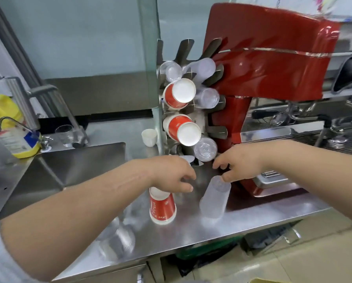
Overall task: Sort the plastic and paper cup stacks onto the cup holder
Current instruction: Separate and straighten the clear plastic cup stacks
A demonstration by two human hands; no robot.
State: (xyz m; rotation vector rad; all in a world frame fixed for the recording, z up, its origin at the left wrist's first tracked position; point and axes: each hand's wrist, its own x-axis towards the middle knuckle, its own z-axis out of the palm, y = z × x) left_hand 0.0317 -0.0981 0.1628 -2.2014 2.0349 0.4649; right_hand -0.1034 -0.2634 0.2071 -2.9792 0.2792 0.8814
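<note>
head view | your left hand point(172, 174) fingers curl loosely over the paper cup stack point(162, 205), right hand point(240, 163) fingers spread by the plastic cup stack point(215, 198) | both light, crushable; grip mid-wall gently

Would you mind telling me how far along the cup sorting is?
Partly done. The cup holder already carries two red paper stacks and several clear plastic ones. The left hand reaches over a red stack on the counter; the right hand is at a plastic stack. Both remain to load.
</note>
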